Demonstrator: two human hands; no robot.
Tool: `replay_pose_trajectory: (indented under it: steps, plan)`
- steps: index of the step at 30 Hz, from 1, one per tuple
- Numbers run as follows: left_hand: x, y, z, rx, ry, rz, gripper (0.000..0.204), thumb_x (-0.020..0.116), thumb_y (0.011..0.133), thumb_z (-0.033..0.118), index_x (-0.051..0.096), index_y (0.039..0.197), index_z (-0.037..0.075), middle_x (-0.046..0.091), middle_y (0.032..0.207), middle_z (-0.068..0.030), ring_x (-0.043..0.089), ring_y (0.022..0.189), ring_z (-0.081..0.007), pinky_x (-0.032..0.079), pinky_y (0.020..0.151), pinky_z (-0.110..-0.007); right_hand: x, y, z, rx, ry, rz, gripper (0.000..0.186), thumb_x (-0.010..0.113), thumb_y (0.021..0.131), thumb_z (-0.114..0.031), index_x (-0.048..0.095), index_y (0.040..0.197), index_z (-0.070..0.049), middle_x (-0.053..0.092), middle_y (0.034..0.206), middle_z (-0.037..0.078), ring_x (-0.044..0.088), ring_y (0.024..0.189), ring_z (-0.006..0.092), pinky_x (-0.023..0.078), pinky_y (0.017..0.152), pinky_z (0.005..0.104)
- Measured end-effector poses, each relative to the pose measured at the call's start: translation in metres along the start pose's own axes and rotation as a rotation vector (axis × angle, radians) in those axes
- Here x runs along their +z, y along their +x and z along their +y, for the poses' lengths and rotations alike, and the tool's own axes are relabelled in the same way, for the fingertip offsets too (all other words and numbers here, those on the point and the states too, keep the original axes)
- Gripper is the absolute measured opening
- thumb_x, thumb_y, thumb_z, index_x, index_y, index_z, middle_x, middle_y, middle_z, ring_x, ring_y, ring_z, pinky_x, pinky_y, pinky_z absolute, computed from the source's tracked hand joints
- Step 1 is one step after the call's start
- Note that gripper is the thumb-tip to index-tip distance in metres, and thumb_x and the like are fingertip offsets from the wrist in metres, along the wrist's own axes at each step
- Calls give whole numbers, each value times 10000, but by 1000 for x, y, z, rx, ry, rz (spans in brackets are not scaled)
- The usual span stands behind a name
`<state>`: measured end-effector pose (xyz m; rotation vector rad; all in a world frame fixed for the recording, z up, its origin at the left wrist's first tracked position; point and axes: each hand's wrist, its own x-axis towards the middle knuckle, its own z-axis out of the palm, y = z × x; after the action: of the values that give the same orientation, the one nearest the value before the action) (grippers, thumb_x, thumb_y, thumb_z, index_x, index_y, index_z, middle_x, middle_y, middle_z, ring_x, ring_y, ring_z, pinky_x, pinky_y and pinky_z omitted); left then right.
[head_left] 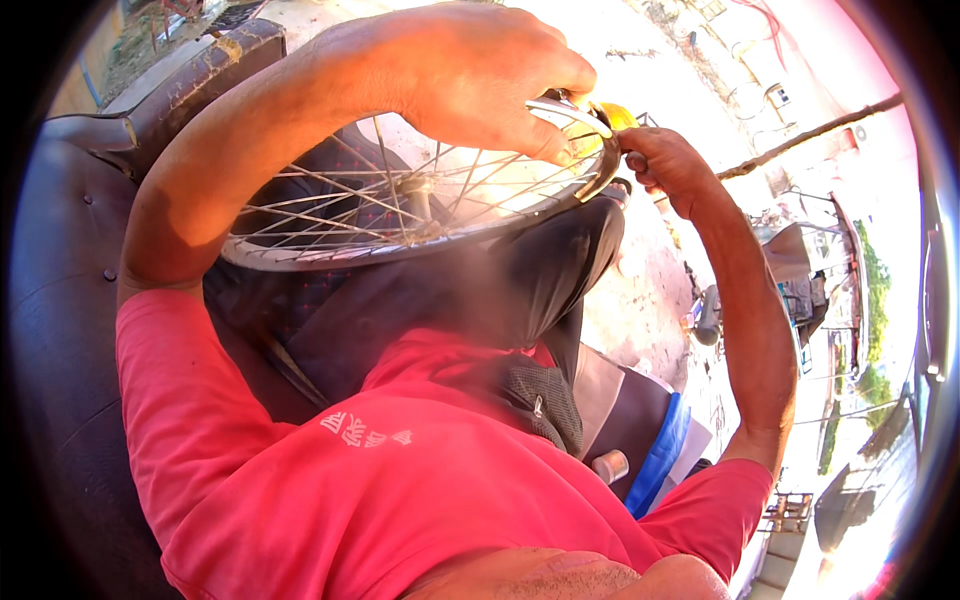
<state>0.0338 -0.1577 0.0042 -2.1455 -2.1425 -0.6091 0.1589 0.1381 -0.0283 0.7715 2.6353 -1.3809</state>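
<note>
A spoked bicycle wheel [300, 262] rests across my lap, tilted, its hub and thin spokes facing up. My left hand [485, 80] reaches over its far side and grips the rim, thumb on the inner side and fingers curled over the edge. At the right end of the wheel, a dark band [602, 172] runs along the rim. My right hand [665, 165] is closed in a pinch at this band, thumb and forefinger pressed together by the rim. What exactly lies between those fingertips is too small to make out. Something yellow [620, 115] shows just behind the rim there.
I sit on a dark buttoned leather sofa [75, 330] with a worn armrest [200, 85] at the far left. A blue strip [662, 455] and a small cylindrical container [610, 465] are near my right side. A thin brown pole [810, 137] slants at the upper right.
</note>
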Motion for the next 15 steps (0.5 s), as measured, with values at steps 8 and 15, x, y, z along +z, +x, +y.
replay_pose_trajectory:
  steps: [8,15]
  plan:
    - [23,-2,-5,59,-8,206,465,763,818,338,652,1168,52,642,1060,-187,622,1023,-388,490,892,-458,-3,8,9,-3,98,-25,195,579,907,-76,734,1012,-21,551,780,-30,451,649,80,372,575,260]
    - [22,-2,-9,78,9,185,465,762,816,328,652,1171,50,645,1076,-185,621,1028,-388,491,896,-457,13,-6,-6,-84,-76,85,167,658,912,-212,572,795,-131,448,662,-68,375,545,52,311,518,259]
